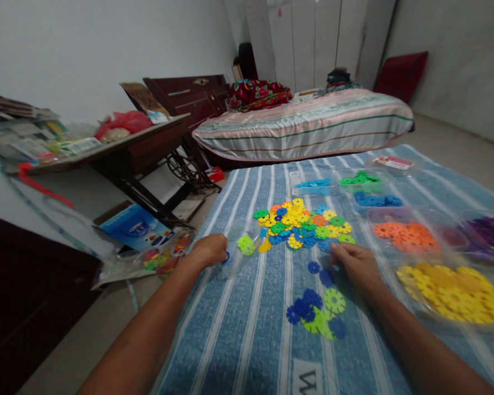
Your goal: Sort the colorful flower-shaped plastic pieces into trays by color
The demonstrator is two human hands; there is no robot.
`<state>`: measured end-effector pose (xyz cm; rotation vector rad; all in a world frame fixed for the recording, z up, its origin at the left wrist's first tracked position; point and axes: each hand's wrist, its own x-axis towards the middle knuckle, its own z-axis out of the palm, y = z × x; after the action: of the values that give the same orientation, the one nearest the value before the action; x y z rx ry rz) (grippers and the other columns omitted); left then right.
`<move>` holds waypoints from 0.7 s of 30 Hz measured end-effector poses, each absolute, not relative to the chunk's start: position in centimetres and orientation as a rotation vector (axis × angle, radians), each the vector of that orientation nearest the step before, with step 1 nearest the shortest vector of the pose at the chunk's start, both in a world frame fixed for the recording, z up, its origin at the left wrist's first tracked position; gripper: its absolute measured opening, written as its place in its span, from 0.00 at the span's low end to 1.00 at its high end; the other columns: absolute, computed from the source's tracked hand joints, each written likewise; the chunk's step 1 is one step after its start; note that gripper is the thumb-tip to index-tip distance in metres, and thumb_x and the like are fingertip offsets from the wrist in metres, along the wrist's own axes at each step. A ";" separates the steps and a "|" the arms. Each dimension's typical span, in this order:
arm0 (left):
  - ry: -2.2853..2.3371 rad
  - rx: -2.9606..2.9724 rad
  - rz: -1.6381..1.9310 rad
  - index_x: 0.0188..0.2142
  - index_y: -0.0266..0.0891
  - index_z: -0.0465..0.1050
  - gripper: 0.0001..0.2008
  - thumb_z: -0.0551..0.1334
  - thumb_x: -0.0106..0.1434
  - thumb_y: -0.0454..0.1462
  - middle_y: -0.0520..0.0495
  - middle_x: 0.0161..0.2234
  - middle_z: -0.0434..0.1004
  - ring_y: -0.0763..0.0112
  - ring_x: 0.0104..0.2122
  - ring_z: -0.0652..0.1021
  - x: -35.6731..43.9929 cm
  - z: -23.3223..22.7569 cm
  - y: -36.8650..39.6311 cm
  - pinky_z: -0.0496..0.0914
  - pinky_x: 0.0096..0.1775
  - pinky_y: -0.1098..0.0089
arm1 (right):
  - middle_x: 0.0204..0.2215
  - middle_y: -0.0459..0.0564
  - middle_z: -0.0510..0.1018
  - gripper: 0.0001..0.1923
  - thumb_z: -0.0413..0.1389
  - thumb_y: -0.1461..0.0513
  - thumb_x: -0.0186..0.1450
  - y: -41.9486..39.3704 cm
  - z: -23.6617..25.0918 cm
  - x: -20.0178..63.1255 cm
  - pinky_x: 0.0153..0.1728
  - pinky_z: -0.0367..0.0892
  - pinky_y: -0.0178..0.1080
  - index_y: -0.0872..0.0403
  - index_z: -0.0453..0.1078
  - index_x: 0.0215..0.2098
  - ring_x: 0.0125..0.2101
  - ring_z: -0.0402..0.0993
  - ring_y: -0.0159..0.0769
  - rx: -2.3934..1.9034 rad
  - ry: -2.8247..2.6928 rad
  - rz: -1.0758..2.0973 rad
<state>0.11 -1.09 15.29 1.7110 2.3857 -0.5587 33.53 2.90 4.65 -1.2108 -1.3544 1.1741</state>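
Note:
My left hand (209, 250) is closed over a dark blue snowflake disc (226, 257), only its edge showing. Beside it, a few lime-green discs (246, 246) appear to lie in a clear plastic tray (233, 266). A mixed pile of notched plastic discs (296, 219), mostly yellow, green and blue, spreads across the middle. At the pile's right edge, my right hand (360, 266) has its fingers pinched next to a blue disc (324, 245); what they hold is unclear. Nearer to me lies a loose group of dark blue discs (304, 307) and lime-green discs (335, 300).
On the right stand clear boxes sorted by colour: yellow discs (456, 293), orange discs (407, 236), purple discs (492, 230), blue discs (377, 199) and green discs (360, 179). The striped cloth (239, 340) covers the surface. A bed (304, 129) and a cluttered table (135, 137) stand beyond.

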 end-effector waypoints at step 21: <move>1.779 2.128 -0.433 0.40 0.41 0.73 0.13 0.61 0.65 0.47 0.42 0.43 0.79 0.58 0.43 0.78 12.7 13.6 -4.7 0.70 0.43 0.63 | 0.15 0.50 0.73 0.34 0.59 0.33 0.54 3.0 4.6 33.6 0.24 0.63 0.39 0.53 0.73 0.14 0.19 0.66 0.36 -1.199 -1.371 1.156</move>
<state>12.70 -4.66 13.58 2.1282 1.7785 -0.4329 33.58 3.02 4.62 -1.1987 -1.3708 1.1558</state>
